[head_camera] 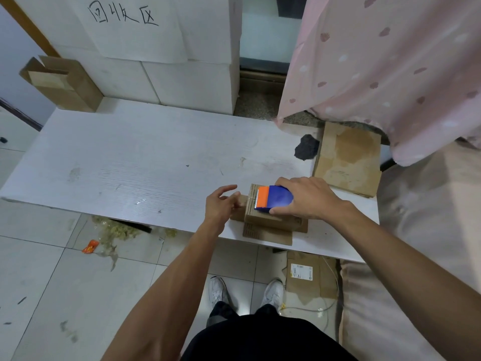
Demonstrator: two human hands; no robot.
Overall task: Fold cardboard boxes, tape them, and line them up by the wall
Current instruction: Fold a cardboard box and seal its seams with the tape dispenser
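**Tape dispenser held on a small box, blade facing left**

The right hand (309,198) closes its grip round a blue and orange tape dispenser (277,198), fingers curled over its top and thumb on the near side. Directly beneath the grip, the small cardboard box (270,220) sits on the white desk (130,165). The dispenser's toothed orange edge points left of the grip, along the box's top seam. It faces the left hand (221,204), whose grip is open, fingers relaxed, just beside the box's left flap. The tape will probably be run leftward along that seam.
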